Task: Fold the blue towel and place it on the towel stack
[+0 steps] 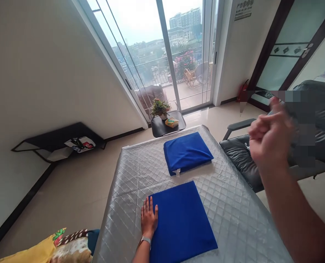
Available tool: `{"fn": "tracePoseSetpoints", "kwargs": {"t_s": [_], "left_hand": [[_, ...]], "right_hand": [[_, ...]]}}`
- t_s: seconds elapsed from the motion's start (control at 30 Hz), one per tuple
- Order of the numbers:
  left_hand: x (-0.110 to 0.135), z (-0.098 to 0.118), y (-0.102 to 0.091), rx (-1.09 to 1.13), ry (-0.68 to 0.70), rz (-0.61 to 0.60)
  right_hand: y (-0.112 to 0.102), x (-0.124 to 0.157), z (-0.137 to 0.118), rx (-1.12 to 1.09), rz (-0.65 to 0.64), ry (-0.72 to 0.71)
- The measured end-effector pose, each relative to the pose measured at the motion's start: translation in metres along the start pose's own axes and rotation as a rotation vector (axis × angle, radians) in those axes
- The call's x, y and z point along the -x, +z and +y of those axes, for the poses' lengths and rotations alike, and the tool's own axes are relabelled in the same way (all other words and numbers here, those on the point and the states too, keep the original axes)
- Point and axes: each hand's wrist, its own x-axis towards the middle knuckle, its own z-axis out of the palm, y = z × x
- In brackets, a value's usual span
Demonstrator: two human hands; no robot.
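Observation:
My left hand [149, 218] lies flat with its fingers stretched out, on the left edge of a smooth, flat blue cloth [185, 223]. This near cloth looks like a neat square. My right hand [271, 133] is raised high at the right, away from both cloths and slightly blurred. One finger points up and the others are curled in; nothing shows in it. Farther off lies a second blue cloth [188, 151], folded thicker, with a small white tag at its near edge. Both cloths rest on a silver quilted cover [135, 182].
A black chair [158, 129] with a potted plant [161, 107] and a yellow packet [171, 122] stands beyond the cover. At right is a dark padded armchair [241, 155]. Patterned cushions [72, 246] lie lower left; a black rack [66, 137] stands by the wall.

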Motion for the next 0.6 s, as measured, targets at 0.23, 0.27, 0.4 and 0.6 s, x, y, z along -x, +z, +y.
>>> {"fn": "tracePoseSetpoints", "kwargs": {"t_s": [0.23, 0.27, 0.4, 0.6], "left_hand": [[-0.005, 0.002, -0.022, 0.083, -0.055, -0.13], [-0.006, 0.004, -0.026, 0.095, -0.071, -0.103], [-0.008, 0.051, -0.037, 0.122, -0.047, 0.094], [-0.015, 0.189, -0.02, 0.226, 0.386, -0.087]], "right_hand": [[0.047, 0.234, 0.197, 0.639, -0.716, 0.051], [0.048, 0.264, 0.218, 0.738, -0.822, 0.016], [0.044, 0.32, 0.266, 1.031, -0.986, -0.143], [0.026, 0.32, 0.277, 1.12, -1.039, -0.313]]}}
